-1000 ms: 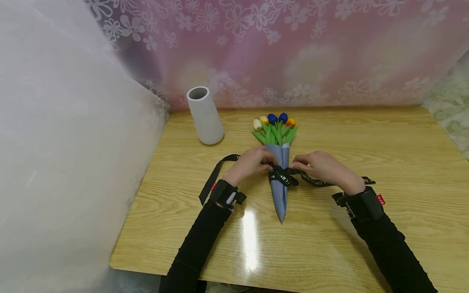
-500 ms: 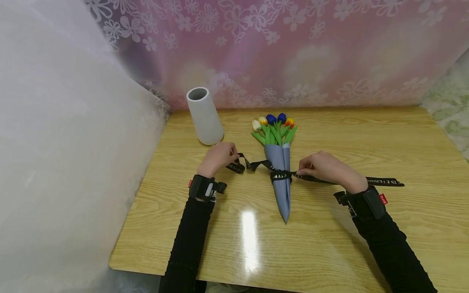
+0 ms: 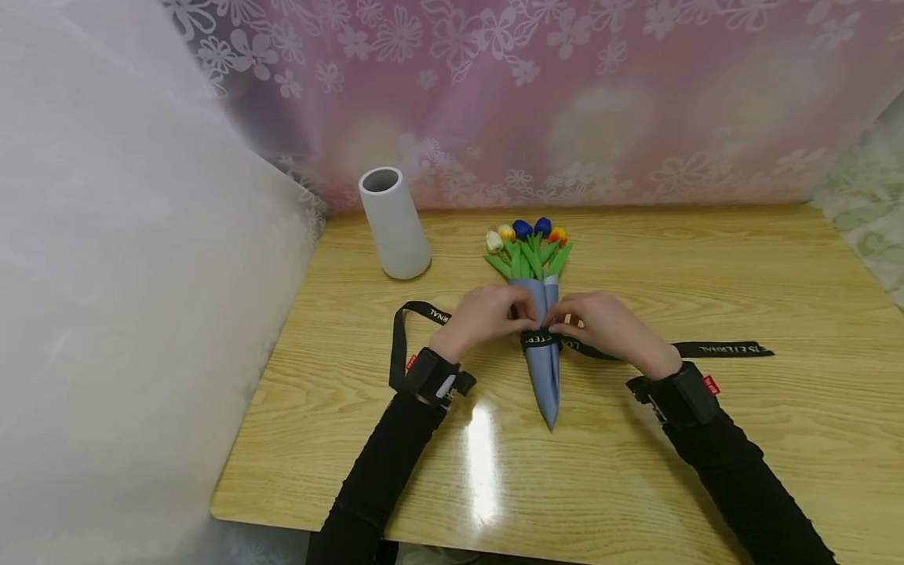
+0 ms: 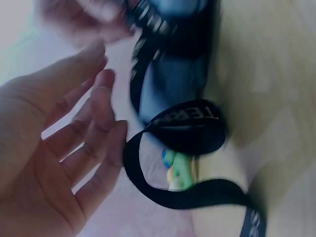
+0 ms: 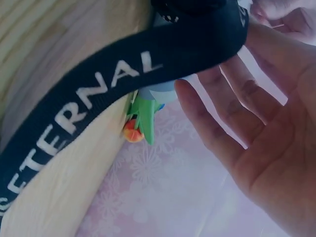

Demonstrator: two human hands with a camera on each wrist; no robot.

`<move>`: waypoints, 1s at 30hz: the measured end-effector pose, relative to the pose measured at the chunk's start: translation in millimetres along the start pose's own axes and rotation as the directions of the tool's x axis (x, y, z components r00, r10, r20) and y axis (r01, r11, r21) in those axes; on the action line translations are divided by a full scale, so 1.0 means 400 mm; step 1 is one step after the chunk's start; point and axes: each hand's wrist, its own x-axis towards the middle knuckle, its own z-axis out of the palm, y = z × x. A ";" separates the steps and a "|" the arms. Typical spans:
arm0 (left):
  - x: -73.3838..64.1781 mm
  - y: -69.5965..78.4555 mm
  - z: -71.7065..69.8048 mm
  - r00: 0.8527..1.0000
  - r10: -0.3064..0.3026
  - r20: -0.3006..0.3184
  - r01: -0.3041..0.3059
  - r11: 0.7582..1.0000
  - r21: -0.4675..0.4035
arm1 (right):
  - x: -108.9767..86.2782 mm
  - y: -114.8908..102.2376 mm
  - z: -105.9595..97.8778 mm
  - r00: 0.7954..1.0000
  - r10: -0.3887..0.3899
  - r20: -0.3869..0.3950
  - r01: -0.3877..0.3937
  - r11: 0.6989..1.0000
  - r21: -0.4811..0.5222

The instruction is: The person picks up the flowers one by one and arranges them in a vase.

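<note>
A small bouquet of toy tulips point(image 3: 523, 230) lies on the table, its stems inside a blue-grey paper cone point(image 3: 544, 384). Black ribbon point(image 3: 540, 338) with white lettering goes round the cone. At the band, my left hand point(image 3: 487, 318) reaches in with thumb and fingertips close together; in the left wrist view its fingers point(image 4: 101, 106) are loosely bent beside a loop of ribbon. My right hand point(image 3: 607, 322) pinches the ribbon just right of the cone, and a lettered length point(image 5: 94, 84) trails from it. The fingertips of both hands partly hide the crossing.
Behind the left hand stands a tall white vase point(image 3: 397, 227). One ribbon tail point(image 3: 399, 345) curls on the wooden table point(image 3: 636, 479) at left, another point(image 3: 727, 349) runs right. A pink floral curtain point(image 3: 537, 102) hangs behind the table's far edge.
My left hand first drew ribbon away left from the cone, then returned to the band, leaving the tail on the table. My right hand moved slightly left, closer to the cone.
</note>
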 end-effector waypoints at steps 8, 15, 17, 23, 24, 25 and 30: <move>0.005 0.014 0.042 0.998 -0.013 0.068 0.007 0.996 0.091 | 0.001 -0.003 0.024 1.000 -0.002 0.009 0.002 1.000 -0.001; 0.006 0.019 0.035 0.995 -0.026 0.094 0.019 0.997 0.073 | 0.002 -0.003 0.025 1.000 0.020 0.022 -0.021 0.999 0.026; 0.005 0.020 0.034 0.993 -0.032 0.111 0.023 0.997 0.074 | 0.003 -0.004 0.025 0.999 0.026 0.030 -0.027 0.999 0.029; 0.002 0.021 0.031 0.987 -0.057 0.151 0.047 0.997 0.068 | 0.003 -0.004 0.022 0.999 0.003 0.041 -0.004 0.999 0.037; 0.002 0.020 0.031 0.986 -0.059 0.153 0.049 0.996 0.069 | 0.003 -0.002 0.021 0.999 0.002 0.045 -0.004 0.999 0.039; 0.002 0.019 0.031 0.986 -0.059 0.155 0.049 0.996 0.071 | 0.003 0.000 0.020 0.999 0.003 0.051 -0.006 0.999 0.044; -0.001 0.009 0.027 0.982 -0.081 0.173 0.071 0.995 0.066 | 0.000 0.008 0.001 0.996 0.032 0.086 -0.034 0.999 0.029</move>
